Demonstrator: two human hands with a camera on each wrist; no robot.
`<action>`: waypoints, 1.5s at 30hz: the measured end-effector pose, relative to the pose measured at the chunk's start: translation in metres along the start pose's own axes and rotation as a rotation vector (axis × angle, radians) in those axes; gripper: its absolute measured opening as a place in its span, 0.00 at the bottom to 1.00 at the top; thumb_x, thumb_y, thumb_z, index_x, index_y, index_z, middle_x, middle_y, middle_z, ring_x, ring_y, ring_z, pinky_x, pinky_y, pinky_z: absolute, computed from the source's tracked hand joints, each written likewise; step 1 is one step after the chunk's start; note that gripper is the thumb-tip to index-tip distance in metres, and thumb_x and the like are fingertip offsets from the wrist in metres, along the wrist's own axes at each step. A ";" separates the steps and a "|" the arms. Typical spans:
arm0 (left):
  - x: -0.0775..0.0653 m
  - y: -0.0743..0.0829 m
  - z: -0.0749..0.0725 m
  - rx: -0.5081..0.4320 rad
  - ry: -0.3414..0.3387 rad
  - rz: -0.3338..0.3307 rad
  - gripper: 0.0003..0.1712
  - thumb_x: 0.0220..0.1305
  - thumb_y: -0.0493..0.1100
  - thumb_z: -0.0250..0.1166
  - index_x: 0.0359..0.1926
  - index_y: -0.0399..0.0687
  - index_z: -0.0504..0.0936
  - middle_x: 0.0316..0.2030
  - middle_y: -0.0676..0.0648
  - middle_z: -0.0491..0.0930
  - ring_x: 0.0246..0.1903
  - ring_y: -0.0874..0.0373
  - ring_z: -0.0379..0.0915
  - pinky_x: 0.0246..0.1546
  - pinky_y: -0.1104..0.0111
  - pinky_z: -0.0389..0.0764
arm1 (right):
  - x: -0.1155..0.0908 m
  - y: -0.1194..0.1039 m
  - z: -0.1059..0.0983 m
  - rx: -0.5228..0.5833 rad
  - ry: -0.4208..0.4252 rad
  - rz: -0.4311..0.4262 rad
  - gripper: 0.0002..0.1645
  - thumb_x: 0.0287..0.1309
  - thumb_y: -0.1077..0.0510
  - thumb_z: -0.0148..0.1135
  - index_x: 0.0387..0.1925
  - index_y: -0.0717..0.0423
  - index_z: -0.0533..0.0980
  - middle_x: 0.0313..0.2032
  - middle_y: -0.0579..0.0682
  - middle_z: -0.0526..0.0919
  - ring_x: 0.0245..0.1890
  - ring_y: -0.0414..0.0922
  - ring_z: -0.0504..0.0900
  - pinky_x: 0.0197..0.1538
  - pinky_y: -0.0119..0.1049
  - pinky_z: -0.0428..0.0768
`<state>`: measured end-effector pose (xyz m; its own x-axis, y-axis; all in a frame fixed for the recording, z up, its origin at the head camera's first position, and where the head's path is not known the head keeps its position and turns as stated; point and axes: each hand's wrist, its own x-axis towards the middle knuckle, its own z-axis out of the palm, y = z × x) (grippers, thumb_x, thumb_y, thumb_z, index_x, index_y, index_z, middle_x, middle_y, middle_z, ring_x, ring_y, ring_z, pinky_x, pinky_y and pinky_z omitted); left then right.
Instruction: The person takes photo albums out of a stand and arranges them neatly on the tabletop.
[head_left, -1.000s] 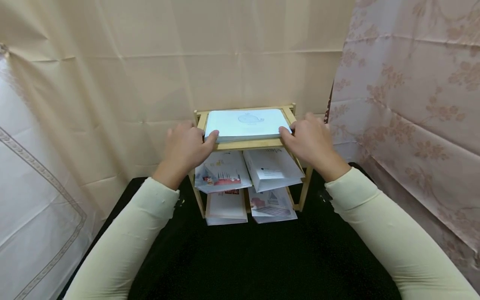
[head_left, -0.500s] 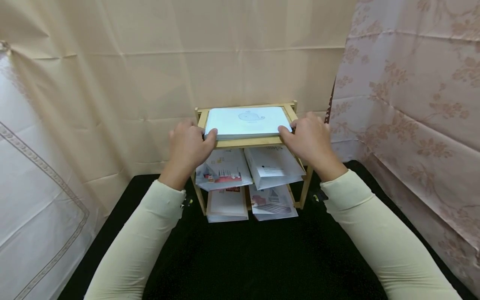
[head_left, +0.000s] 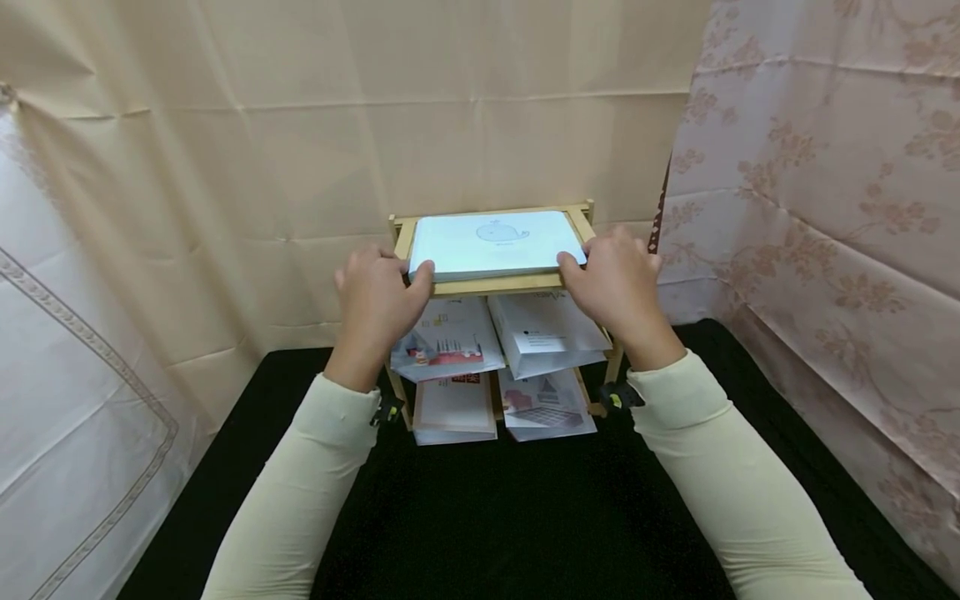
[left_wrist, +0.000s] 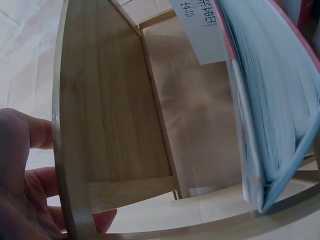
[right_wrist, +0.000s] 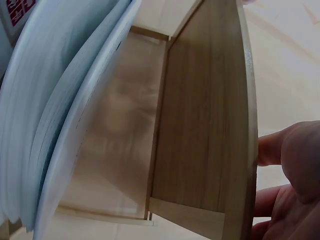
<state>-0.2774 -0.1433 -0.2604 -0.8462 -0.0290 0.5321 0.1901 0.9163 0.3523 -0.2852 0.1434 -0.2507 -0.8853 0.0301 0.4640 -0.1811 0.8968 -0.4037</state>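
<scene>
- Gripping the wooden rack [head_left: 495,287] from both sides near the front of its top, the person sets the left hand [head_left: 377,296] and right hand [head_left: 618,283] like mirror images.
- Fingers on each hand curl round a side edge, with the thumbs reaching inward over the top; from here I cannot tell whether those thumbs press on anything.
- Between them lies a white book [head_left: 495,247] with a whale drawn on its cover, flat on the top level.
- Below, the middle level carries a left book [head_left: 448,340] and a right book [head_left: 551,333]; the bottom level has two more, a lower left book [head_left: 453,408] and a lower right book [head_left: 547,404].
- As for the rack itself, it appears upright on the black cloth [head_left: 525,517], near the beige curtain [head_left: 337,100].
- My guess is that the step in hand is steadying or placing the loaded rack. Moving it would call for keeping both sides level, since the lower books jut past the front and could slide; letting go would call for easing the thumbs clear of the whale cover.
</scene>
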 end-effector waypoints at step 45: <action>-0.001 0.011 -0.001 -0.423 0.025 -0.164 0.25 0.68 0.54 0.68 0.55 0.39 0.87 0.45 0.42 0.84 0.47 0.49 0.77 0.62 0.48 0.59 | -0.007 -0.009 0.003 0.317 0.226 0.031 0.19 0.65 0.53 0.67 0.52 0.60 0.86 0.38 0.56 0.91 0.39 0.50 0.86 0.61 0.59 0.63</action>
<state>-0.2737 -0.1335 -0.2565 -0.8708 -0.1751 0.4595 0.2452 0.6553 0.7144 -0.2783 0.1338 -0.2529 -0.7823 0.1834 0.5953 -0.3102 0.7141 -0.6276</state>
